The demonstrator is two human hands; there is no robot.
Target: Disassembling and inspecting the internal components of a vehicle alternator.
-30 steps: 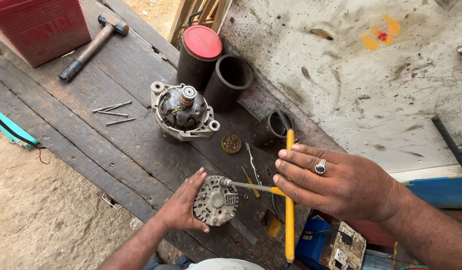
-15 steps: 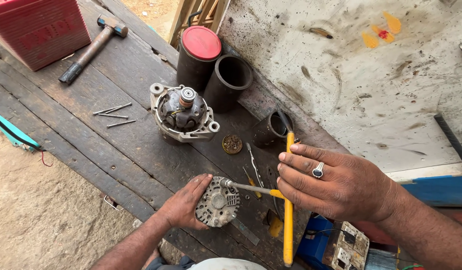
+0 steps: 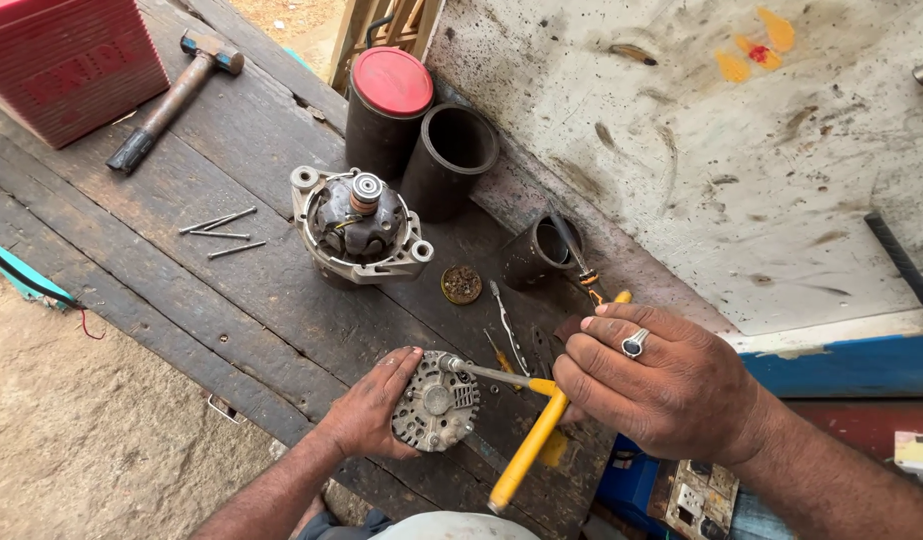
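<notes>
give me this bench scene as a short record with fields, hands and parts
surface: dark wooden bench
left hand: steadies a round grey alternator end cover on the bench
right hand: grips a yellow-handled T-shaped tool, its metal tip at the cover's top edge
alternator body: on the bench behind the cover, apart from both hands
long bolts: loose, left of the body
hammer: far left, beside a red box
black cylinders: by the wall, one with a red lid
</notes>
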